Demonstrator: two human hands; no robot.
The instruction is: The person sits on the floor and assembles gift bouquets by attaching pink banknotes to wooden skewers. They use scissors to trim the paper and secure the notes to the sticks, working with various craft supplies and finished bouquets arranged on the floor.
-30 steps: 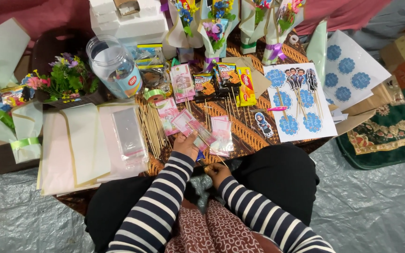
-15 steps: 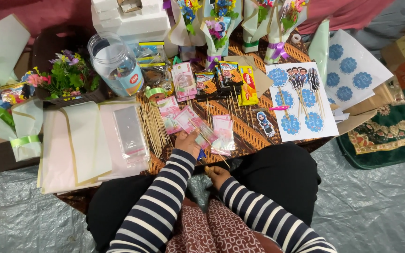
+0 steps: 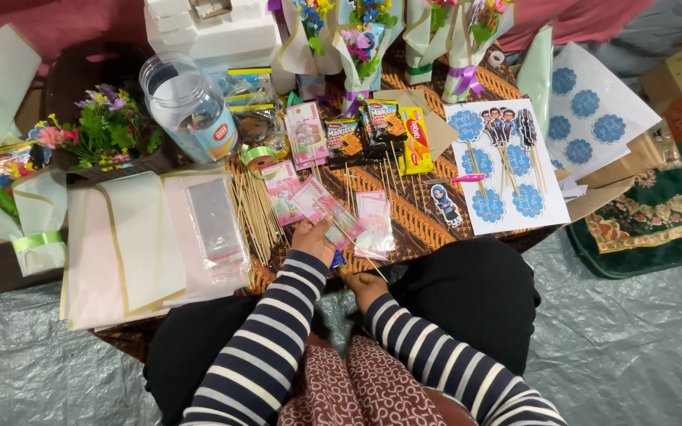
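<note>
Striped sleeves converge at the mat's near edge. My left hand (image 3: 312,239) reaches forward, fingers closed on a pink packet (image 3: 339,224) — it rests against other pink packets just beside the skewers (image 3: 256,213). My right hand (image 3: 365,286) sits lower, curled around a thin stick (image 3: 357,254) — pointing up-left, touching the packet.

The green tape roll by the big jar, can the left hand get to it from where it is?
Probably yes. The left hand rests on pink packets, and the green tape roll lies beyond it near the clear jar. Only flat wooden skewers lie between, nothing tall.
</note>
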